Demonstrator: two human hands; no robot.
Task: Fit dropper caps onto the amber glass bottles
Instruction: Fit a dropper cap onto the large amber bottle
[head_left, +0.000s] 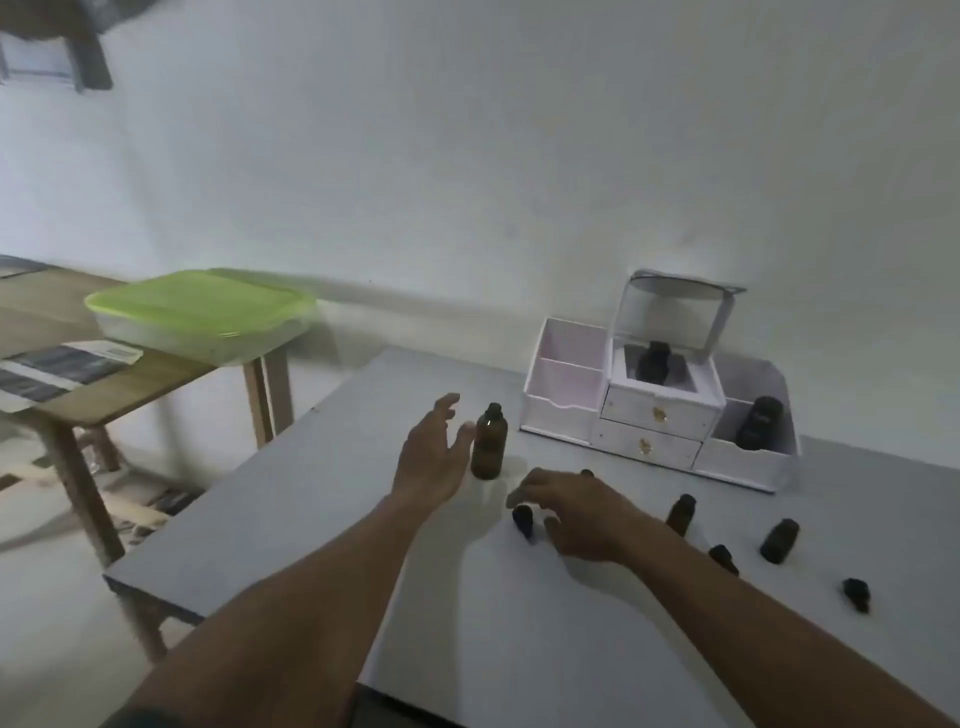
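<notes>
An uncapped amber glass bottle (489, 441) stands upright on the grey table (291, 499). My left hand (432, 457) is spread just to its left, fingers straight, close to the glass but apart from it. My right hand (576, 512) hovers palm down over a black dropper cap (523, 519) lying under its fingertips; whether the fingers grip it cannot be told. Two smaller amber bottles (680, 513) (779, 540) stand to the right. Two more black dropper caps (723, 558) (857, 594) lie near them.
A white desk organiser (654, 415) with drawers and a mirror stands at the back right, holding dark bottles (759, 422). Left of the grey table a wooden table (130, 379) carries a green-lidded plastic box (202, 312) and papers. The table's left edge runs diagonally.
</notes>
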